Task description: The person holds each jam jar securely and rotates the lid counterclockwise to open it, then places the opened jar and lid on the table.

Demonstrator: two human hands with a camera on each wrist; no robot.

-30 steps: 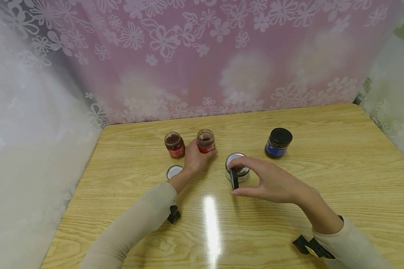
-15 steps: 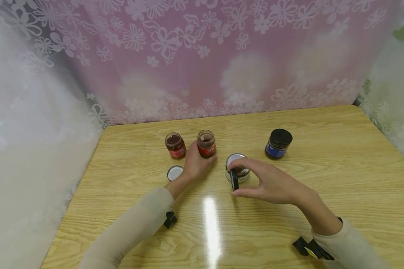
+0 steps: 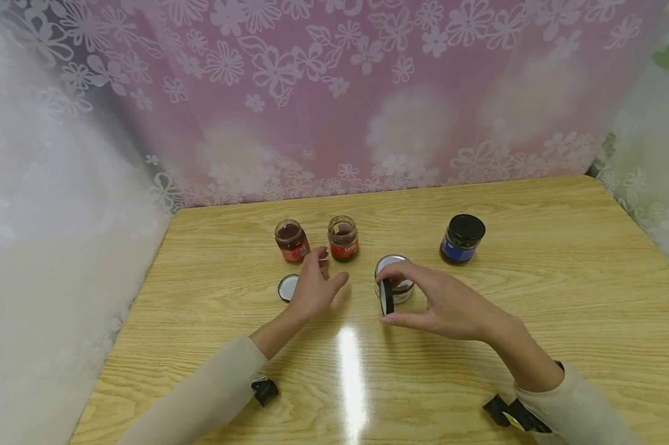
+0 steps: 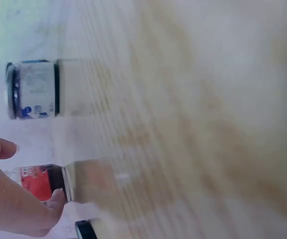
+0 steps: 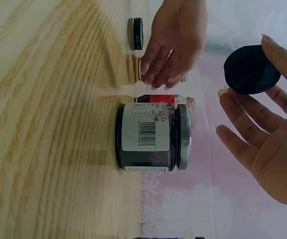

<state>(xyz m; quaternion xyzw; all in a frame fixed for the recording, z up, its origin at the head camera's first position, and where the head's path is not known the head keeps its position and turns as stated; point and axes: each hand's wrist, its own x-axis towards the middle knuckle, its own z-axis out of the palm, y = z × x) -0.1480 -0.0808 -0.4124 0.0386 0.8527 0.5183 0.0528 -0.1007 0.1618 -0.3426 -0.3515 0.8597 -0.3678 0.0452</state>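
Note:
My right hand (image 3: 451,303) pinches a black lid (image 5: 251,69) on edge between thumb and fingers, close over a jar with a silver lid (image 5: 184,137) and a white barcode label (image 5: 146,127). My left hand (image 3: 315,287) holds nothing, its fingers relaxed and thumb spread, just in front of two lidless red-labelled jars. The nearer of these to the thumb is the right-hand open jar (image 3: 343,240); the left-hand open jar (image 3: 292,241), with dark contents, stands beside the fingertips. Partly covered by the left hand, another lid (image 3: 287,287) lies with its white inside up.
Farther right stands a closed jar with a black lid (image 3: 462,238) and blue label. The wooden table (image 3: 562,247) runs back to a pink flowered curtain (image 3: 323,93), with pale curtains at both sides. A black wrist device (image 3: 264,390) hangs under the left sleeve.
My left hand has let go of the right-hand open jar and drawn back toward me and to the left. The jar stays standing. My right hand keeps the lid in nearly the same place.

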